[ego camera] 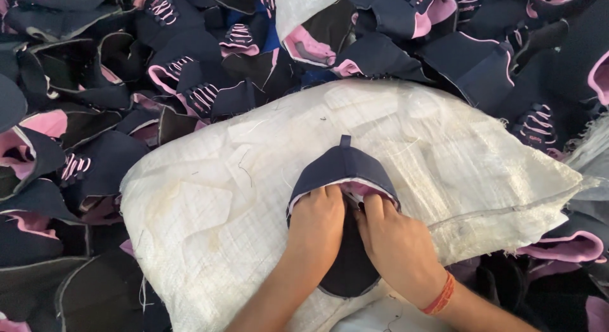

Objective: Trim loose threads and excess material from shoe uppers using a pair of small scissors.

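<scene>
A navy shoe upper [342,170] with pink lining lies heel-end away from me on a white woven sack [209,199]. My left hand [315,221] presses down on its left side, fingers tucked into the opening. My right hand [396,243], with a red thread band at the wrist, grips the right side, fingertips inside the collar against the pink lining. Both hands sit side by side over the upper's dark tongue area.
The stuffed white sack serves as a work surface. Around it lie several navy and pink shoe uppers [184,84], some laced with pink-striped laces. Another white sack [298,8] shows at the top, and a frayed sack edge [590,154] at the right.
</scene>
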